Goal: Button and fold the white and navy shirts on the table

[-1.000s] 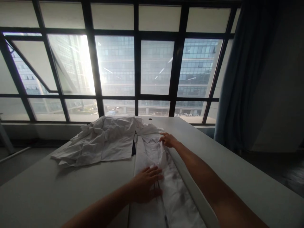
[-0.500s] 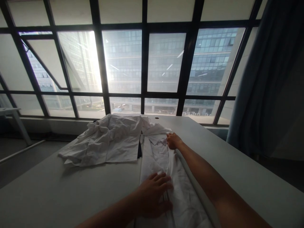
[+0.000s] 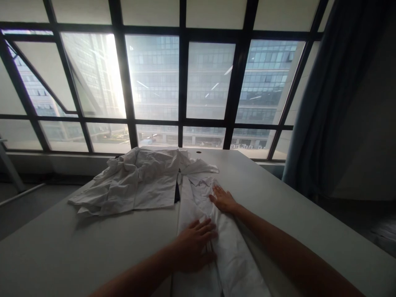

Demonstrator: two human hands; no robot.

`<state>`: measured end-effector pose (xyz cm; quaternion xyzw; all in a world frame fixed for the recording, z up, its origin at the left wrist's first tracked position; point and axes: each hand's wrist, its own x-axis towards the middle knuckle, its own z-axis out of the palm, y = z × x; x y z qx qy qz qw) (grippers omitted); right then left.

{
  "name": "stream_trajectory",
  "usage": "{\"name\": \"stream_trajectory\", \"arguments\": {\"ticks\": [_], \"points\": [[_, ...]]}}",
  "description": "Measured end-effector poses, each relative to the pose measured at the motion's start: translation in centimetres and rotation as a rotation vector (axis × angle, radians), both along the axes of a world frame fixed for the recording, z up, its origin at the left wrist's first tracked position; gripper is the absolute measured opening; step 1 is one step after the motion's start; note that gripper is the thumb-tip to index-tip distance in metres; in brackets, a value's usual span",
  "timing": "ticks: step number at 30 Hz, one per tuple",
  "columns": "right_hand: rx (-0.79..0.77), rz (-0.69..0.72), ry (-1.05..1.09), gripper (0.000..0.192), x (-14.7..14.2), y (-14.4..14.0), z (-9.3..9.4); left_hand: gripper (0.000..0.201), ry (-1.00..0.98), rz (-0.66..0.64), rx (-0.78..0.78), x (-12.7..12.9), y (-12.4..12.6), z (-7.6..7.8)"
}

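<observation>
A long, narrow folded white shirt (image 3: pixel 206 231) lies on the grey tabletop (image 3: pixel 77 247), running from the near edge away toward the window, its collar end at the far end. The left hand (image 3: pixel 193 245) lies flat on it, palm down, fingers spread and pointing to the right across the cloth, at about the middle of its length. The right hand (image 3: pixel 223 199) lies flat too, palm down and fingers stretched out toward the window, pressing on the right-hand edge of the same shirt, farther up than the left hand and nearer the collar. Neither hand grips anything; both are open and simply press on the fabric. The two hands are near each other but apart, with a strip of white cloth between them. The right forearm runs along the tabletop just beside the shirt's right edge

To the left of the folded shirt, at the far part of the tabletop, lies a crumpled heap of white garments (image 3: pixel 133 183), its right edge just beside the folded shirt's collar end, with a dark gap showing between the two. Behind the tabletop stands a large window with dark frames (image 3: pixel 182 82), and a dark blue curtain (image 3: pixel 318 103) hangs at the right
</observation>
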<state>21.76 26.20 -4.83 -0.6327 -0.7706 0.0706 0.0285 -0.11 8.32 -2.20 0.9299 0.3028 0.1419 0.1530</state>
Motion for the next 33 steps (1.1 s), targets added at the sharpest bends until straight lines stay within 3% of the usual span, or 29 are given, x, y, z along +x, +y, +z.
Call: {"name": "stream_trajectory", "arguments": {"ticks": [9,14,17,22,27,33], "points": [[-0.032,-0.101,0.015,0.075,-1.3,3.6,0.9,0.058,0.039,-0.014,0.014,0.0,0.2,-0.2],[0.061,-0.088,0.043,0.074,-2.0,2.4,0.7,0.059,0.0,0.147,0.112,0.4,0.3,-0.5],[0.0,-0.056,0.042,0.075,-2.3,1.4,0.6,0.067,0.028,0.268,0.118,0.3,0.6,-0.8],[-0.037,-0.069,0.033,0.076,-2.4,1.5,1.0,0.073,0.102,0.236,0.068,-0.6,1.8,-0.9],[-0.029,-0.09,0.036,0.076,-2.7,2.6,1.0,0.072,0.086,0.382,0.092,-1.9,3.5,-1.3],[0.051,-0.119,0.059,0.072,-2.9,2.0,1.4,0.074,0.12,0.395,0.055,-2.6,4.8,-2.5]]}}
